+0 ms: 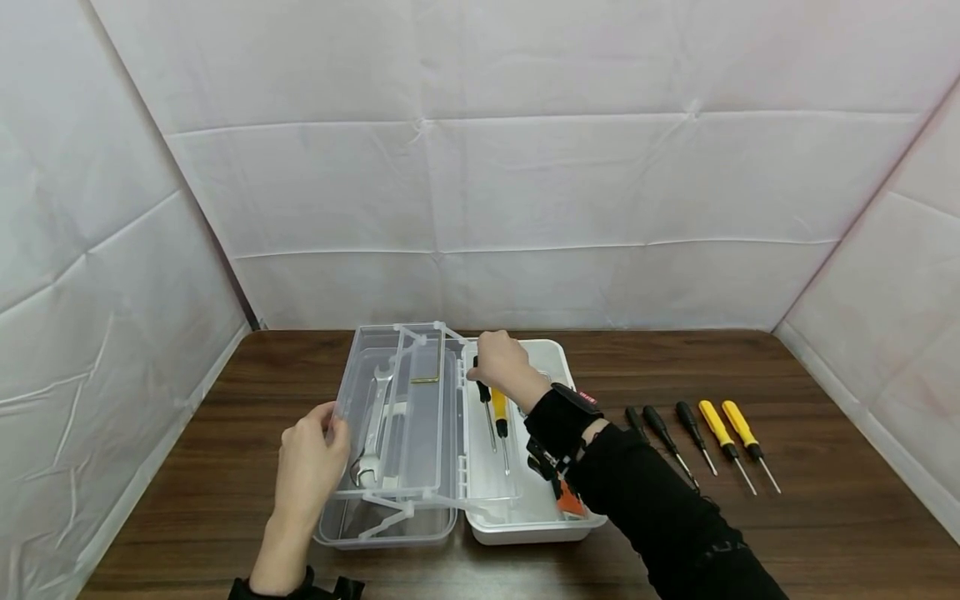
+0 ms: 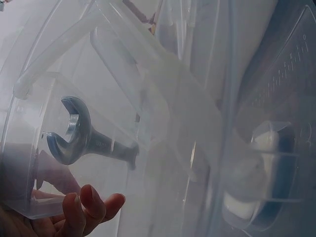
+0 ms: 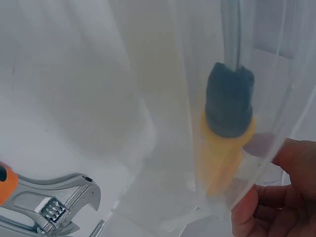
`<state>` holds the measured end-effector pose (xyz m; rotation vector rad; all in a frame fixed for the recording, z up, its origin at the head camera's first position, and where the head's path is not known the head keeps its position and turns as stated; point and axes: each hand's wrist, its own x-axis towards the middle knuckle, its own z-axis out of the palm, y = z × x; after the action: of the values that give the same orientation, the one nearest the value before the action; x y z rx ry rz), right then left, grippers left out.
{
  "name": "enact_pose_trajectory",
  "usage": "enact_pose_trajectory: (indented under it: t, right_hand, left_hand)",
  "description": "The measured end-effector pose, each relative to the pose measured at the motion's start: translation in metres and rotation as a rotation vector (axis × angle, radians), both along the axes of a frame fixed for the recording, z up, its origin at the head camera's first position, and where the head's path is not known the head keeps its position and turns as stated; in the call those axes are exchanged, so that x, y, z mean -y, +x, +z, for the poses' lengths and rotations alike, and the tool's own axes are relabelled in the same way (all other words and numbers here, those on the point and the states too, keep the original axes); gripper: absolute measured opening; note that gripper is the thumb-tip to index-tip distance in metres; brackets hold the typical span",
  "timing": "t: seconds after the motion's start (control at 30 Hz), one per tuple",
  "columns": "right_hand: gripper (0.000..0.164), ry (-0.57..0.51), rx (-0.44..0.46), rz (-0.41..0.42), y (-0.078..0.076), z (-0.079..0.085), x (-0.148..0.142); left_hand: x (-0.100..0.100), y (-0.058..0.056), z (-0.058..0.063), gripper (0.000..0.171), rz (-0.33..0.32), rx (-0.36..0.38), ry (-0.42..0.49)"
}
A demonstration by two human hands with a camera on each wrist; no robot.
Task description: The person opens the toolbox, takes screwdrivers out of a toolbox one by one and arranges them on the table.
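Observation:
My left hand (image 1: 311, 458) grips the left edge of a clear plastic tray (image 1: 386, 493), thumb and fingers on either side of its wall. An open-end wrench (image 2: 81, 136) lies in that tray. The tray sits over the clear half of an opened toolbox, joined to it by white hinged arms. Over the white half (image 1: 525, 538), my right hand (image 1: 504, 362) pinches the edge of a second clear tray (image 3: 185, 148). Inside it are a yellow-and-black screwdriver (image 1: 499, 408) and a black-handled screwdriver (image 1: 484, 392). The right hand hides part of their handles.
An adjustable wrench (image 3: 54, 202) with an orange handle lies in the white half, partly hidden by my right forearm in the head view. On the brown table (image 1: 825, 533) to the right are several screwdrivers, with black handles (image 1: 658, 425) and yellow handles (image 1: 738, 421). White sheeting (image 1: 555, 183) encloses the table.

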<state>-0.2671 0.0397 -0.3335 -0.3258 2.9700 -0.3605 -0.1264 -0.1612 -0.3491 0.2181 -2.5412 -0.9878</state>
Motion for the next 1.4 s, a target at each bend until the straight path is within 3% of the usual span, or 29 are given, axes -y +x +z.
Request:
enact_pose_trajectory:
  t: [0.2,0.37,0.6,0.77,0.93,1.13,1.4]
  right_hand:
    - [0.024,0.045,0.001,-0.025,-0.003,-0.001,0.001]
    - [0.027,0.014,-0.019,-0.045,0.0,0.0,0.0]
    - [0.045,-0.167,-0.036,-0.022,0.008,0.002,-0.009]
    - [0.046,-0.322,-0.008,0.003,0.011,0.008,-0.018]
    - [0.037,-0.49,0.066,-0.034,0.012,0.012,-0.025]
    - [0.019,-0.699,-0.001,-0.075,0.018,0.023,-0.042]
    - [0.021,-0.687,-0.114,-0.064,0.031,0.041,-0.088]
  left_hand:
    - [-0.001,-0.001,-0.001,0.033,-0.005,-0.002,0.004]
    - [-0.002,-0.001,-0.001,0.033,-0.003,-0.004,0.003]
    - [-0.001,-0.001,-0.002,0.033,0.002,-0.003,0.007]
    - [0.0,-0.001,-0.001,0.034,0.005,-0.001,0.005]
    - [0.0,0.0,0.0,0.034,0.005,0.003,0.007]
    - [0.0,0.0,-0.002,0.033,0.005,0.006,0.016]
    - [0.0,0.0,-0.003,0.033,0.01,-0.012,0.009]
